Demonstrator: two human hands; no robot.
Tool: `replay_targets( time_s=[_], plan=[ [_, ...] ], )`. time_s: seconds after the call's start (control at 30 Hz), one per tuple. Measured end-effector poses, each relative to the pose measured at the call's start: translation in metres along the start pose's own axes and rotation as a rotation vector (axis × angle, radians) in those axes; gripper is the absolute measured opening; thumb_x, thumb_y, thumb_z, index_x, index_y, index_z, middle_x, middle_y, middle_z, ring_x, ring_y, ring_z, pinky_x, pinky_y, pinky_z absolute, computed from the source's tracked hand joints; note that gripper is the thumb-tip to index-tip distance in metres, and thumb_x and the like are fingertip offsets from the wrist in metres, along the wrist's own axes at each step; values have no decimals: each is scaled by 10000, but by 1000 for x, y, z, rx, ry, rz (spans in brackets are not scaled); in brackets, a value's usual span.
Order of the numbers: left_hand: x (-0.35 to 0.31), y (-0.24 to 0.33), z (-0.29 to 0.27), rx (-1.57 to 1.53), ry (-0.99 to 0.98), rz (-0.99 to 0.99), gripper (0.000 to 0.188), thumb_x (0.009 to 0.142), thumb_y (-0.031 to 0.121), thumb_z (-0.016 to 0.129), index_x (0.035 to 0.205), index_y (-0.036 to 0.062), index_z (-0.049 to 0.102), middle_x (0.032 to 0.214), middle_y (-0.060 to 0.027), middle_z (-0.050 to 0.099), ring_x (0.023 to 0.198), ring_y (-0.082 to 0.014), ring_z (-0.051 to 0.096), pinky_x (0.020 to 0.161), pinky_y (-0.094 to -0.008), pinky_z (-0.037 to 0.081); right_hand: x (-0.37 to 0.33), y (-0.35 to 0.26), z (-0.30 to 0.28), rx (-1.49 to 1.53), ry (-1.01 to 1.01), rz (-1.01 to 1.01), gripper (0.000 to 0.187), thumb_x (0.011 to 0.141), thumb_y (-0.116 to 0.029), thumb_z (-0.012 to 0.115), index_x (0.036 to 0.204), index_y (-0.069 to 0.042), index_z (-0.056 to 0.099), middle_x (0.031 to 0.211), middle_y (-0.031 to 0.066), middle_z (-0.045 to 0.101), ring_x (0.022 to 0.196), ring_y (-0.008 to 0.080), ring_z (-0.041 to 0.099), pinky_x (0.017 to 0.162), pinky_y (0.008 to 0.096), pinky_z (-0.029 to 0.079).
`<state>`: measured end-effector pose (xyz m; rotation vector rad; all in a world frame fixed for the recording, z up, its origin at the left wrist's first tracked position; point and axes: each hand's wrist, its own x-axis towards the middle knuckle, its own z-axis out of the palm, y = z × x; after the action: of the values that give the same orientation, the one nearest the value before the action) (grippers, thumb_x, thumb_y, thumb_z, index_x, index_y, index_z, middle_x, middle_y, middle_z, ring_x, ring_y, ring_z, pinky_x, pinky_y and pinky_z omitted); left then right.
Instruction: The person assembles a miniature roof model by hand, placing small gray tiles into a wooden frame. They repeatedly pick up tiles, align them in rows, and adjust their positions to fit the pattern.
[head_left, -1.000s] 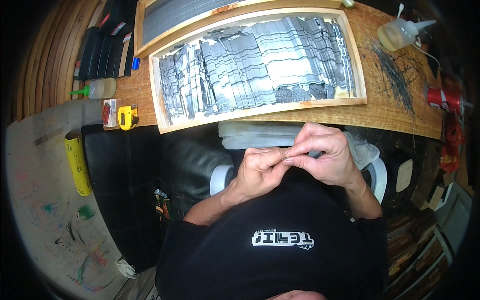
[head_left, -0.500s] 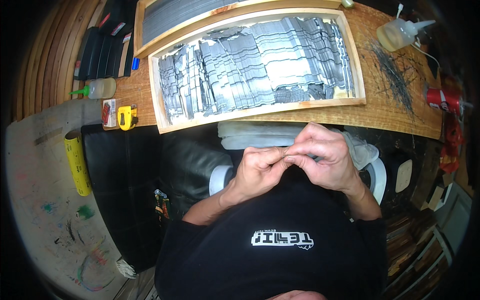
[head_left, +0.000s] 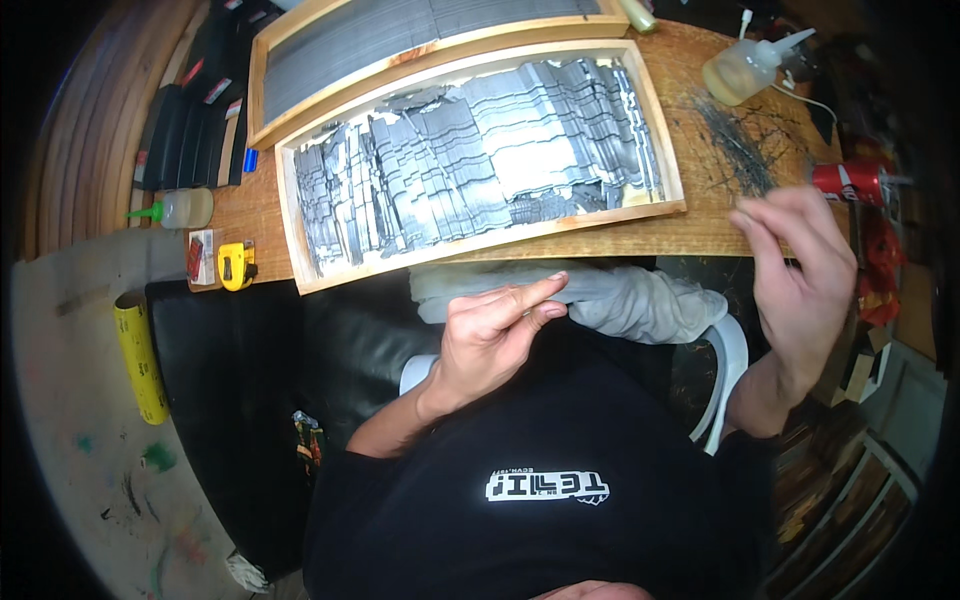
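Note:
My left hand (head_left: 495, 335) is in front of my shirt, below the near edge of the wooden frame. Its thumb and fingers are closed in a pinch, and whatever lies between them is too small to make out. Off to the right, my right hand (head_left: 805, 255) hangs over the table's near edge, thumb and forefinger together, its fingertips just short of a loose pile of thin dark strips (head_left: 742, 150). Anything in that pinch is also too small to see. The shallow wooden tray (head_left: 490, 235) holds rows of thin grey strips (head_left: 440, 150), some broken and uneven.
Behind lies a second framed panel (head_left: 400, 55) of grey strips. A squeeze bottle (head_left: 742, 72) and a red can (head_left: 848, 183) stand at right. At left are a green-tipped bottle (head_left: 187, 209), a yellow tape measure (head_left: 237, 266) and black boxes (head_left: 195, 130). A grey cloth (head_left: 650, 305) hangs below the table.
My hands were together, fingertips meeting. The right hand has moved away to the right and up to the loose strips; the left has stayed near its place. The view has shifted slightly.

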<state>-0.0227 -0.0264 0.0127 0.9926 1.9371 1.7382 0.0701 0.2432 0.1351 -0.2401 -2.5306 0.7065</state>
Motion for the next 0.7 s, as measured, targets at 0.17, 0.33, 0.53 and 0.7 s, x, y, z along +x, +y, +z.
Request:
replay_targets(
  time_s=[0.17,0.33,0.53,0.7],
  plan=[
    [27,22,0,39,-42,111,332,909,-38,806,1239,-10,774,1006,-148,823,836,-193,805,740,-273,621,-3,-9,12,124,-68,-67,130,816,58,822,925,0,784,859,75,689,797,190,659,662,298,521],
    [49,36,-3,67,-43,266,326,863,-98,784,1182,-32,769,936,-169,796,789,-285,784,715,-350,614,-3,-31,61,579,-224,-157,242,767,74,858,991,-1,805,855,89,704,803,191,677,682,310,535],
    [57,22,-16,114,-79,203,254,852,-100,748,1087,-11,789,849,-177,760,742,-304,758,663,-354,591,-3,-19,97,797,-157,-113,254,793,69,863,1032,-8,820,910,79,709,830,174,686,707,284,540],
    [36,34,-16,73,-105,125,215,865,-62,765,1072,-13,793,798,-181,752,679,-297,754,611,-354,574,-19,-34,90,776,-219,-19,223,774,33,895,976,-34,828,836,40,618,739,147,604,641,287,485]
  ],
)
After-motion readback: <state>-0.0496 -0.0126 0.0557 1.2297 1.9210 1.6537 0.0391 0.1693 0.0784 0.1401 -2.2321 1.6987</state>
